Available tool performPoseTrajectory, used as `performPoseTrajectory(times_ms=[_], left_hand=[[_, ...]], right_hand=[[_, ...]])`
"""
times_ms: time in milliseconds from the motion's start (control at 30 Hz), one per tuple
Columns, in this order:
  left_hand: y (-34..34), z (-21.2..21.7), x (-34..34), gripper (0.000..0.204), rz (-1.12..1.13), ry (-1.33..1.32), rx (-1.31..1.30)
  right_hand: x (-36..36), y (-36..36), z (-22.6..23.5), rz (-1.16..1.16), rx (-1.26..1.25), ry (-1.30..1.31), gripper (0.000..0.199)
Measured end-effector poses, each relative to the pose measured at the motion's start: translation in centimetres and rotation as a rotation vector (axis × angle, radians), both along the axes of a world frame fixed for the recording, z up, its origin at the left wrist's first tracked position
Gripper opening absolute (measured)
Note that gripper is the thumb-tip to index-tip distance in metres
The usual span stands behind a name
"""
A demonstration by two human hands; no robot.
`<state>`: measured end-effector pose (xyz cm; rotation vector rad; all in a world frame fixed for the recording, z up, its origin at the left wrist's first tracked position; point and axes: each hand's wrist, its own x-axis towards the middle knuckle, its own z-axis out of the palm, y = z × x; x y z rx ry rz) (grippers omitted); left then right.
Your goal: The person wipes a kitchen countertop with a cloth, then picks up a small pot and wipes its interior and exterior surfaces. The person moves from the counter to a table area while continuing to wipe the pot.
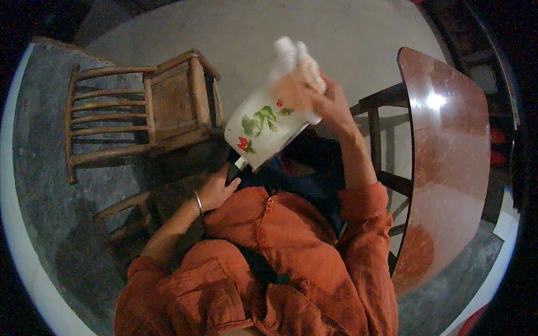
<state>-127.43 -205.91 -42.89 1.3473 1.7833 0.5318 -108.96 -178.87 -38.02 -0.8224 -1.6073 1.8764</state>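
Note:
My left hand (217,191) is closed round the black handle of a saucepan (259,126). The pan is white, with green leaves and red flower shapes on its side, and it is held tilted over my lap. My right hand (330,106) grips a bunched white cloth (287,55) at the pan's far right end. Motion smears that hand's fingers and part of the cloth. The inside of the pan is hidden from view.
To the left stands a wooden chair (174,101) with a slatted back. A glossy brown table (448,168) on dark legs is close by on the right. Grey floor (235,28) lies beyond the pan.

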Motion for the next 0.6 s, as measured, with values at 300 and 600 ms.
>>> performPoseTrajectory(times_ms=[300, 600], left_hand=[[0.5, -2.8, 0.9, 0.055, -0.054, 0.099, 0.459], [0.4, 0.5, -0.5, 0.043, -0.026, -0.012, -0.194]], right_hand=[[-3.6, -14.8, 0.5, 0.433, 1.629, -0.486, 0.023], [-1.6, -3.1, 2.9, 0.073, 0.427, -0.130, 0.038]])
